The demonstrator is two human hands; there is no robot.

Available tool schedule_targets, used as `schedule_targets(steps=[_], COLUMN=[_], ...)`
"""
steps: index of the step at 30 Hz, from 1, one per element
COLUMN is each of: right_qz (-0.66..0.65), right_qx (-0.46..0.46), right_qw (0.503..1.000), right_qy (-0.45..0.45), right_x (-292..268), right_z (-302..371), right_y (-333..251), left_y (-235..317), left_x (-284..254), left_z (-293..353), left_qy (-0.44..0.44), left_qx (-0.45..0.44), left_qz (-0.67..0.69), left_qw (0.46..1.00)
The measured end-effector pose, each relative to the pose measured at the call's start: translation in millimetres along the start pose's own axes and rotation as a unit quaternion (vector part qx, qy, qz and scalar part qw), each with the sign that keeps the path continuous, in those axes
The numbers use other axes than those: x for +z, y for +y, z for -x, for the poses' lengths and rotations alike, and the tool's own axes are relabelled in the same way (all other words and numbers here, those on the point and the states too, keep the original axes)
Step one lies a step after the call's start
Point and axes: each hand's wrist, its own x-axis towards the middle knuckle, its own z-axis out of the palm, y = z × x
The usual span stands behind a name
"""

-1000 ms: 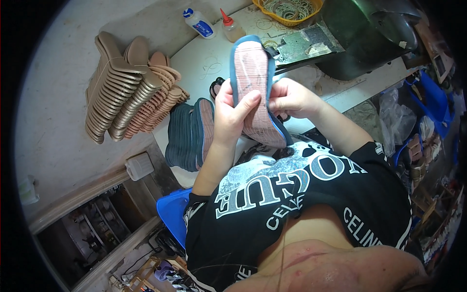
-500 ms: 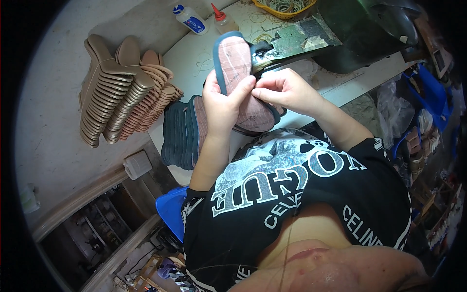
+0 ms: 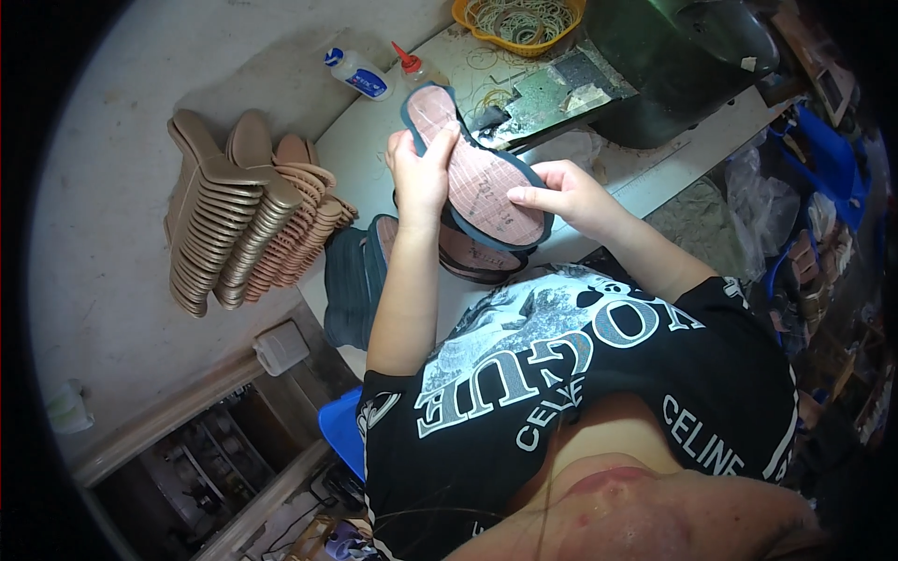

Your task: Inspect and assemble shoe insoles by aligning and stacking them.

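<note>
A shoe sole (image 3: 472, 187) with a pinkish-brown, line-marked face and a dark teal rim is held up between my hands, tilted over the table. My left hand (image 3: 419, 178) is closed round its narrow end, the thumb lying on the pink face. At the right edge of the wide end, my right hand (image 3: 568, 199) pinches it with the thumb on top; the fingers underneath are partly hidden. Beneath it, another pink-faced sole (image 3: 485, 259) shows in part. Beside my left forearm stands a row of dark teal soles (image 3: 348, 290).
Bundles of gold soles (image 3: 213, 224) and pinkish soles (image 3: 281, 227) lean at the left. A white bottle (image 3: 360, 75), a red-tipped bottle (image 3: 414, 65) and a yellow basket (image 3: 520, 43) of rubber bands stand behind. A green-topped metal plate (image 3: 561, 98) lies near a dark machine (image 3: 669, 75).
The sole has turned and tipped, so more of its pink face shows. My right hand has moved from its middle to the wide end's edge. The view has shifted slightly.
</note>
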Motion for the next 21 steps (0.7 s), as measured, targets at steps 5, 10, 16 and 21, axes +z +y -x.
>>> schedule_targets(steps=[5,10,16,21], right_qz=[-0.053,-0.081,-0.14,-0.126], right_qx=[-0.032,-0.04,-0.014,0.056], right_qw=[0.998,0.995,0.99,0.99], right_qy=[0.016,0.039,0.021,-0.034], right_x=[0.6,1.0,7.5,19.9], right_z=[3.5,3.0,7.8,10.3], right_y=[-2.8,5.1,22.9,21.1], left_y=[4.9,-2.7,-3.0,-3.6], left_x=[9.0,11.9,14.4,10.9], left_z=[1.4,-4.5,-12.7,-17.8], left_qy=[0.023,0.023,0.036,0.017], left_qx=[0.0,0.0,-0.015,-0.056], left_qz=[-0.067,-0.042,-0.004,0.027], left_qw=[0.997,0.999,0.999,0.998])
